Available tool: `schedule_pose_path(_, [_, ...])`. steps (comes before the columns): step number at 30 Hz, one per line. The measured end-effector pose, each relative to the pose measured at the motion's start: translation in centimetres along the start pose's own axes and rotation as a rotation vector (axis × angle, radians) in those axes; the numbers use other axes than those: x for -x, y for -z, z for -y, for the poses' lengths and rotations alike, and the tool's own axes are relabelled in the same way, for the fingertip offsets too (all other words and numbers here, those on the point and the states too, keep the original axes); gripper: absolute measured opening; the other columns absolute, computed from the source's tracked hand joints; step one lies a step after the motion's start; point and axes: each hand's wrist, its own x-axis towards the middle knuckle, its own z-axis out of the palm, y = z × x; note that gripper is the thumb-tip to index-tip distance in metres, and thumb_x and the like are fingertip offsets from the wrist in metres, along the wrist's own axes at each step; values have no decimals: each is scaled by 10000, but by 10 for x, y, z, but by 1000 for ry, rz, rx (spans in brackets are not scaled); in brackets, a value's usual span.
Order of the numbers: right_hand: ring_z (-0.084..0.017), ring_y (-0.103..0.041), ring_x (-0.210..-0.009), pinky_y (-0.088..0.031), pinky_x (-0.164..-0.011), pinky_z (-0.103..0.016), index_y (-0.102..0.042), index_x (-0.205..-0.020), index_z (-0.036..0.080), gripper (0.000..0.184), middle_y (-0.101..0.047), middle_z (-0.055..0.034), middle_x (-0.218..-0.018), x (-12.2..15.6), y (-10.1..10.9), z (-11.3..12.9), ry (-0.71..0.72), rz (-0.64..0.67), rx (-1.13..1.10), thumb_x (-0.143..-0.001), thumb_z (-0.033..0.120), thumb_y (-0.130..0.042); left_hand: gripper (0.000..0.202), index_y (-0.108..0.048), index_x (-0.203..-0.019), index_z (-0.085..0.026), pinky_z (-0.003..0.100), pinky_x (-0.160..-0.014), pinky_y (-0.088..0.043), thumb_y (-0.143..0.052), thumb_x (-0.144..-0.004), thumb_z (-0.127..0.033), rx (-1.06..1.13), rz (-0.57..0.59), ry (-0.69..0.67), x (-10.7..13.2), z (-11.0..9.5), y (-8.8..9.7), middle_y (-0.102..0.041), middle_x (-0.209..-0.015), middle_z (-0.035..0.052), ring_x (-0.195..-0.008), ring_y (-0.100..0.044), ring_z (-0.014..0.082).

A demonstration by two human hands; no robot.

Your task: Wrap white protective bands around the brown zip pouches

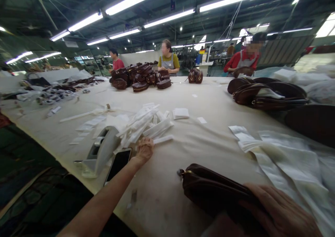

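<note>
My left hand (145,149) reaches to the near edge of a heap of white paper-like strips (146,122), its fingers curled over the strips there. A single white strip (163,139) sticks out beside its fingertips. My right hand (282,205) lies over a dark brown leather bag (209,184) at the bottom of the view and grips its side; the thumb is hidden. The bag has a gold zipper at its left end, where a small metal pull hangs.
Left of my left hand are a phone (119,165) and a grey tape dispenser (102,151). White sheets (282,157) and more brown bags (269,94) lie on the right. Farther back are a bag pile (141,75) and co-workers (169,59) across the table (209,136).
</note>
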Motion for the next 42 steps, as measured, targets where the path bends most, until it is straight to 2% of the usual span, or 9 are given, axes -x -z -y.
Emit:
schedule_pose_path(5, [-148,-640,-684,-484,-623,-247,-594,-991,222,297,-672,-17,-798,3,2,2,-59,21,-49,-933,442,-404,129,-577,-901,-131,440,-919,-386,-552,-783,-178,4,2,77,-4,10,-4,-588,-1075,139,-1085,-506,296])
schedule_pose_path(9, [-164,-634,-729,-500,-647,-267,-589,-1020,213,260,-666,-31,-831,2,7,7,-98,54,-73,-915,411,-456,179,-550,-947,-132,366,-855,-441,-572,-786,-207,122,-3,54,1,-2,9,-631,-981,106,-970,-590,251])
schedule_pose_path(12, [-183,-628,-783,-515,-689,-300,-570,-1070,201,266,-661,-47,-879,1,9,10,-110,91,-51,-904,390,-484,235,-537,-1001,-176,261,-756,-477,-597,-798,-279,327,-42,-55,17,-34,34,-644,-907,23,-839,-618,170])
schedule_pose_path(16, [-221,-616,-872,-526,-746,-355,-526,-1140,178,355,-631,-89,-983,4,7,13,-129,40,32,-887,427,-503,209,-618,-954,-190,196,-619,-467,-659,-756,-245,840,-157,-489,51,-98,77,-634,-760,-34,-633,-572,106])
schedule_pose_path(22, [-257,-586,-892,-529,-730,-402,-514,-989,191,381,-577,-100,-947,9,4,19,-324,-208,18,-782,496,-614,108,-644,-910,-188,212,-645,-467,-554,-853,-173,739,-174,-814,82,-164,88,-639,-759,-9,-682,-581,119])
schedule_pose_path(29, [-285,-562,-915,-461,-830,-484,-525,-1035,208,438,-558,-95,-942,14,7,19,-193,-342,280,-718,455,-703,127,-651,-860,-207,208,-673,-449,-527,-886,-192,596,-164,-1047,80,-166,83,-620,-818,4,-762,-526,127])
schedule_pose_path(32, [-330,-542,-1053,-328,-977,-589,-557,-1098,217,405,-588,-122,-1074,11,11,17,-100,-213,354,-770,431,-661,115,-647,-847,-206,208,-666,-441,-538,-880,-193,541,-166,-1083,79,-163,86,-594,-838,9,-771,-512,128])
schedule_pose_path(35, [-292,-543,-1123,-328,-1021,-539,-533,-1204,189,396,-615,-124,-1153,9,12,13,-39,-49,219,-839,329,-595,152,-635,-906,-192,235,-664,-440,-484,-896,-181,465,-209,-1102,81,-162,84,-597,-866,24,-769,-511,137])
schedule_pose_path(42, [-251,-583,-1115,-329,-1054,-514,-531,-1240,182,399,-657,-103,-1161,10,10,12,-44,-34,134,-865,310,-579,327,-563,-1092,-102,375,-806,-480,-448,-929,-361,380,-418,-1164,93,-158,66,-636,-1058,121,-953,-584,219])
